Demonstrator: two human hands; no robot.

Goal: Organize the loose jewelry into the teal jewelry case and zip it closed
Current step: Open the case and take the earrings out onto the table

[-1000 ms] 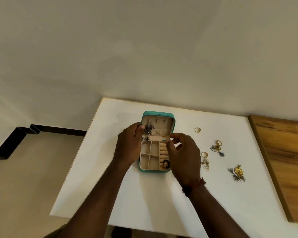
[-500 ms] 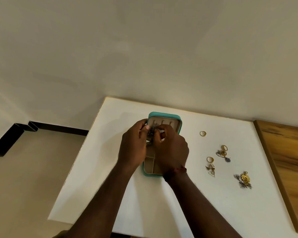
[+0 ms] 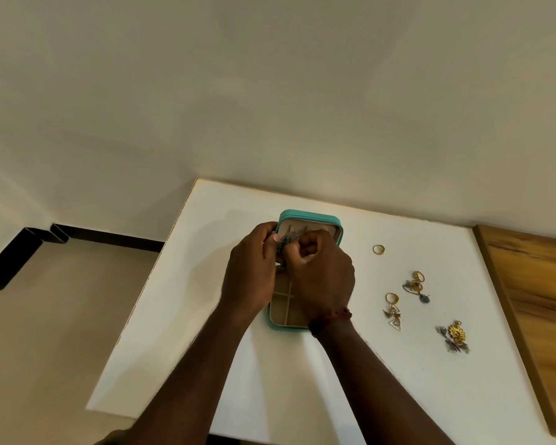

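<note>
White table (image 3: 238, 364), teal case (image 3: 308, 217) near far edge, left hand (image 3: 249, 277) and right hand (image 3: 323, 277) pinching silver jewelry (image 3: 284, 244).

Case (image 3: 308, 216): matt teal shell, beige cloth-like lining. Jewelry (image 3: 393, 311): shiny gold-tone metal. Table (image 3: 302, 380): matt white. Panel (image 3: 540, 300): wood grain.

A white table (image 3: 270, 380) is spreading beneath the grip. Well right of the grip, 1 wooden panel (image 3: 533, 300) is running along the table's right edge. A plain cream wall (image 3: 270, 91) is rising beyond the grip. Well left of the grip, a beige floor (image 3: 45, 332) is showing, with a black skirting strip (image 3: 109, 240) stepping along the wall's foot. A red thread band (image 3: 341, 315) is sitting just nearer than the grip.
</note>
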